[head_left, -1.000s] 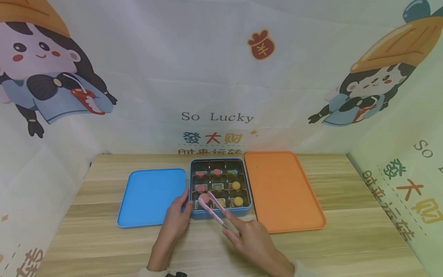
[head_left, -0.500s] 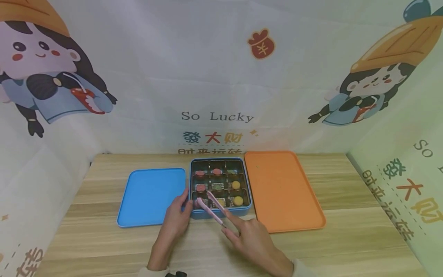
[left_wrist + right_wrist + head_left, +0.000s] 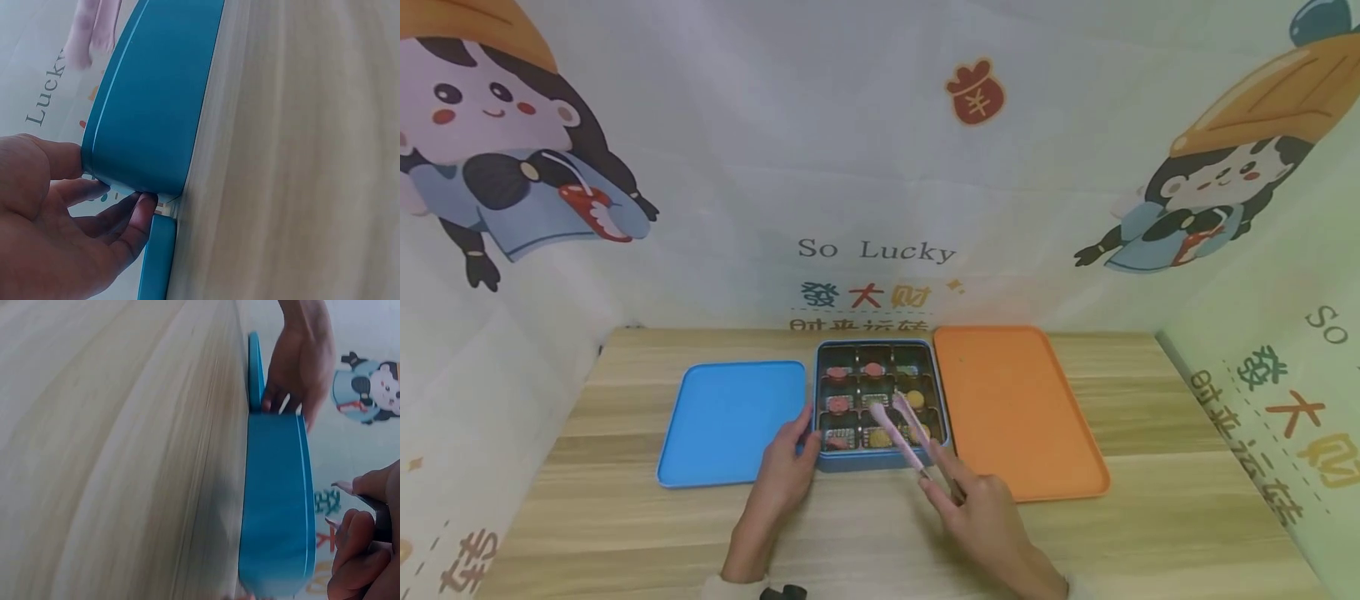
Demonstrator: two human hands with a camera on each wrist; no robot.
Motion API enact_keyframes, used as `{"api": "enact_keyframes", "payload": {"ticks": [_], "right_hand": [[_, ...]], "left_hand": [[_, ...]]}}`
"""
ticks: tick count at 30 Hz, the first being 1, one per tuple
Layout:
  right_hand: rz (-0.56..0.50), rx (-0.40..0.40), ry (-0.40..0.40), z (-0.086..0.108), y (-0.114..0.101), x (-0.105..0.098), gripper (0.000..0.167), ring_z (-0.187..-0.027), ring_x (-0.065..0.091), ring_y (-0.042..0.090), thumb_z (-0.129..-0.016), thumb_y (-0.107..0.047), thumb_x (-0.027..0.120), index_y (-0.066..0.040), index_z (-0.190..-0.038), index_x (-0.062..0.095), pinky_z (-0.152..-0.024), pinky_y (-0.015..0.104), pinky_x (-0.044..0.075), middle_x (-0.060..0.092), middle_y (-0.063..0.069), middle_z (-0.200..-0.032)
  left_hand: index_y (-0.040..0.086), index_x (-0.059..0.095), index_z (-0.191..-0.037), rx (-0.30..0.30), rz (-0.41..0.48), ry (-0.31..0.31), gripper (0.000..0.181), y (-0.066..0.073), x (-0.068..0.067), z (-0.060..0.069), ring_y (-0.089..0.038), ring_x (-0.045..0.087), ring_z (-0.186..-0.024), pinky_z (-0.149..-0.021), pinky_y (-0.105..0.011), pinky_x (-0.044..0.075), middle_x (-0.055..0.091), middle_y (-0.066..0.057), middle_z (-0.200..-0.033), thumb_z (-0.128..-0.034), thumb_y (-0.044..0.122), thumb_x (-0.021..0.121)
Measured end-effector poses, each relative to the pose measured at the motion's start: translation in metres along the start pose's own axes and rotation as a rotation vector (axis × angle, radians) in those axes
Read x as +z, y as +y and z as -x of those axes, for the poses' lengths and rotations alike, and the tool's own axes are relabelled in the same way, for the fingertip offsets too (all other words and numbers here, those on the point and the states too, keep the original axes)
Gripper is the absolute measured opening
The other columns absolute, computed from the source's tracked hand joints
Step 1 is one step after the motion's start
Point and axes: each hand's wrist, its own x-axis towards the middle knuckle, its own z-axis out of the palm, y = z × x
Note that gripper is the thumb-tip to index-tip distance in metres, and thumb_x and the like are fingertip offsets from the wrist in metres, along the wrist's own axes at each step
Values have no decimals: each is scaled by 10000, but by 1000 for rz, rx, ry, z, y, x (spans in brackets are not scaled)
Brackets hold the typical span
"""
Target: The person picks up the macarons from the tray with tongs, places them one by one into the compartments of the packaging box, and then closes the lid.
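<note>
A blue tin box (image 3: 882,462) stands mid-table with a black divided insert of compartments. Small round sweets lie in them, such as a red one (image 3: 838,405) at middle left, a yellow one (image 3: 915,401) at middle right and another yellow one (image 3: 880,437) at front middle. The left hand (image 3: 786,467) presses its fingertips and thumb against the box's left side near the front corner. In the right hand (image 3: 985,512) is a pair of pink tongs (image 3: 901,437). Their tips are apart above the box's middle and right compartments, with nothing visible between them.
A blue lid (image 3: 730,425) lies left of the box, and an orange tray (image 3: 1026,417) lies right of it. Behind the wooden table (image 3: 865,542) hangs a printed white cloth (image 3: 820,150).
The tongs have let go of a red sweet in the front left compartment. The right hand has since moved right with them. The left hand stays at the box.
</note>
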Motion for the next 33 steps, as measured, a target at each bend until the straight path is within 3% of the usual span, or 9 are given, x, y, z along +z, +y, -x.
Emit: {"api": "enact_keyframes", "payload": {"ticks": [3,6,13,17,25,33], "right_hand": [[55,16,88,2,14,-14,466,-424,149,-166,-836,-163,788,-36,-1266,665,-337,70,178,259,-227,-499],[142,114,88,4,28,-29,464,-403,172,-138,-860,-200,769,-6,-1262,643,-337,98,190,283,-202,-486],[285,371,-85,11,54,-59,484,-366,312,23,-934,-280,684,31,-1293,587,-339,182,251,404,-72,-481],[340,455,-141,17,62,-69,447,-405,383,99,-942,-295,660,27,-1244,588,-360,245,284,444,-21,-512],[442,491,-198,17,65,-76,323,-467,448,174,-921,-319,647,-23,-838,549,-383,313,342,488,46,-562],[604,376,-209,11,69,-77,401,-433,445,190,-870,-347,711,-66,-677,500,-369,330,367,450,41,-525]], "left_hand": [[-21,331,-1516,15,5,-2,541,1,0,-1,-465,444,-1332,-1076,-591,383,495,-318,-1399,-1022,143,479],[-22,338,-1513,21,-4,1,543,2,-3,-1,-447,496,-1280,-1046,-584,413,538,-310,-1344,-1015,135,488],[-20,323,-1518,46,-63,-39,562,4,-13,-4,-444,513,-1260,-1032,-584,425,535,-305,-1348,-1015,151,507],[-3,356,-1514,43,-86,-47,537,6,-28,-3,-415,548,-1238,-1024,-577,437,511,-282,-1402,-1026,172,496],[-7,382,-1501,30,-130,0,486,-10,-78,3,-421,536,-1256,-1033,-579,432,518,-264,-1416,-1056,182,426],[-19,363,-1503,-53,-207,5,523,-35,-116,11,-471,496,-1274,-988,-595,447,479,-307,-1428,-1080,287,333]]}}
